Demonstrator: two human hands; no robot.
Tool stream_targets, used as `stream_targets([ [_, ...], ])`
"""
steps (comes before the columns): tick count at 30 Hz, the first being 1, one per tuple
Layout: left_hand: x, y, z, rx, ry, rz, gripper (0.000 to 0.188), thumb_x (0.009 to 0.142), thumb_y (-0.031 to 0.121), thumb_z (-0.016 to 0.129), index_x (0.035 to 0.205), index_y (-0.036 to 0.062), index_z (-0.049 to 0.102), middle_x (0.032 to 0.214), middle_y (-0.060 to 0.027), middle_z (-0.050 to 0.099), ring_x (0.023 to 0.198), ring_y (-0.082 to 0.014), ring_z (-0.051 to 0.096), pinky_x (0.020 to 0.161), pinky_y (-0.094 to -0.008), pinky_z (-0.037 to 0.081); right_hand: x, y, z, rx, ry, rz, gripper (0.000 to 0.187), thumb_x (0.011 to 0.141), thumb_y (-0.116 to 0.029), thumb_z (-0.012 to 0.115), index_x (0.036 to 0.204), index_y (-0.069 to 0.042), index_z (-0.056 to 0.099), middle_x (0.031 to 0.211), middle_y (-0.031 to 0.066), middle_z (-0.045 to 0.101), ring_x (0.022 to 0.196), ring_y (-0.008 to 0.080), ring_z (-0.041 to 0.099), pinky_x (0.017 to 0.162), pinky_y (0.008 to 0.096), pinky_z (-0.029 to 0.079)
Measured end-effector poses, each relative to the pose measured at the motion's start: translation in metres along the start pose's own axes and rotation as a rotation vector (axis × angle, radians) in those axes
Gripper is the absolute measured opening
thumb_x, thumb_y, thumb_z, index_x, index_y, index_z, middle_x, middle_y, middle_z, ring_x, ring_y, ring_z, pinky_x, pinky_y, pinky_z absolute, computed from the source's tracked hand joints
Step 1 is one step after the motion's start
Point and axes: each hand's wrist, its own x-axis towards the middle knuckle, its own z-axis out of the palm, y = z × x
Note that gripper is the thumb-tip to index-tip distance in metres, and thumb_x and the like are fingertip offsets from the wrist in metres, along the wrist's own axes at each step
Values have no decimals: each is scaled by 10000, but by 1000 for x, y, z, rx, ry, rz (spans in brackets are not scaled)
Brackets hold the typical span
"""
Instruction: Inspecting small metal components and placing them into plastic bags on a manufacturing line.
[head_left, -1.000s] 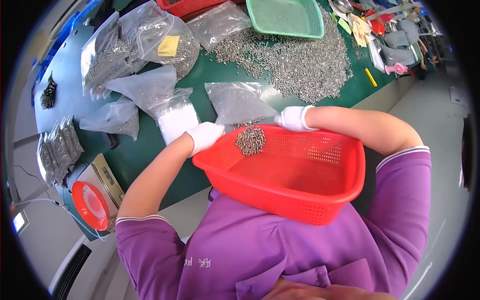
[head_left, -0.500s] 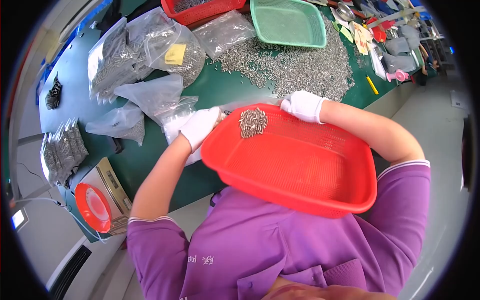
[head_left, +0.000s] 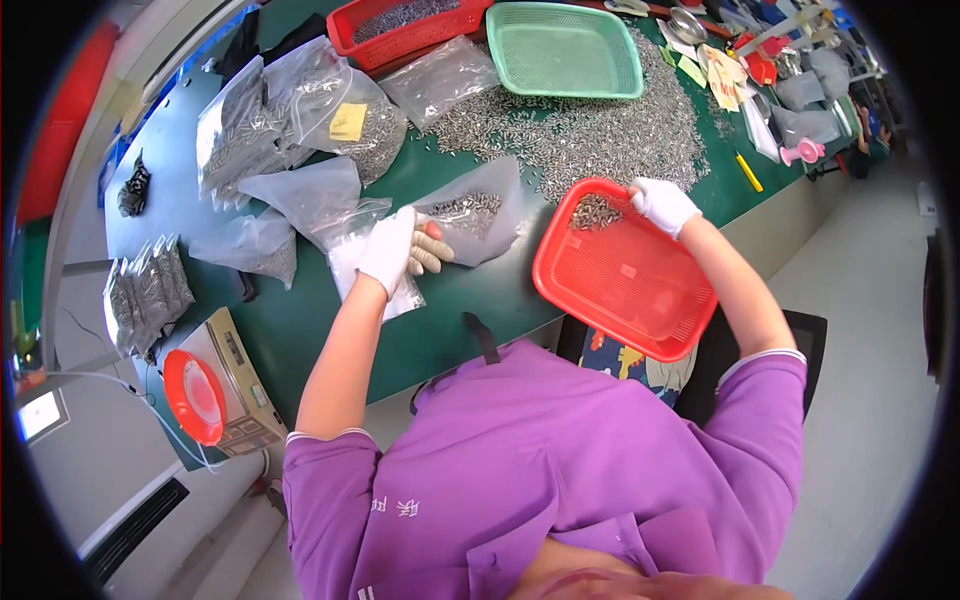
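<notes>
At the far rim of the red basket (head_left: 630, 280), right hand (head_left: 664, 207): white-gloved, fingers closed over the edge — gripping the basket.
Left hand (head_left: 403, 248): white-gloved with pale fingertips partly curled, at the left side of a clear bag; whether it pinches the plastic, I cannot tell.
Red basket: overhanging the near edge of the table (head_left: 510, 300), small metal pieces (head_left: 596, 212) gathered in its far end.
Clear bag (head_left: 478, 222): lying on the green tabletop, more metal pieces inside, between the left hand and the basket.
White packet (head_left: 402, 300): flat on the table, partly beneath the left hand.
Scale (head_left: 243, 392): at the table's left edge, carrying a red dish (head_left: 196, 397); its panel markings are too small to read.
Yellow note (head_left: 348, 122): stuck on a large filled bag (head_left: 380, 142), its writing — if any — illegible here.
Purple shirt (head_left: 560, 430): small white characters on the chest.
Loose heap (head_left: 640, 135): metal pieces spread across the far table, around the near side of a green basket (head_left: 565, 52).
Papers (head_left: 722, 78): at the far right, with marks too blurred to read.
</notes>
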Motion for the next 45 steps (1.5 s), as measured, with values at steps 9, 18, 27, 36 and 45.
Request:
stream_targets([
  [9, -9, -2, 13, 199, 337, 147, 208, 906, 224, 457, 912, 26, 521, 649, -108, 611, 448, -139, 530, 408, -247, 404, 72, -19, 46, 79, 163, -141, 339, 906, -384, 448, 990, -103, 619, 909, 169, 644, 890, 344, 611, 796, 436, 471],
  [18, 4, -17, 9, 344, 492, 269, 508, 784, 180, 545, 1253, -2, 477, 647, -107, 599, 500, -189, 580, 502, -319, 477, 40, -112, -18, 207, 605, -389, 490, 784, -278, 649, 1232, -122, 527, 978, 140, 620, 890, 317, 589, 771, 418, 478],
  [27, 31, -28, 14, 415, 563, 396, 260, 883, 263, 524, 954, 24, 600, 843, -211, 630, 755, -321, 633, 664, -373, 489, 2, -174, 16, 166, 249, -556, 390, 776, -200, 623, 1162, -180, 567, 838, 107, 630, 774, 303, 616, 683, 403, 500],
  [36, 34, -17, 35, -54, 521, 426, 160, 935, 193, 475, 866, 75, 559, 658, -53, 592, 463, -117, 505, 409, -266, 374, 29, -181, 45, 448, 466, -402, 280, 831, -281, 605, 729, -33, 526, 728, 160, 524, 717, 351, 535, 640, 429, 427],
  [45, -40, -12, 12, -279, 514, 527, 118, 919, 142, 521, 856, 48, 552, 628, -17, 541, 543, -102, 519, 503, -262, 409, -9, -243, 13, 599, 612, -591, 250, 830, -226, 635, 690, -45, 534, 661, 133, 495, 637, 333, 518, 579, 397, 417],
])
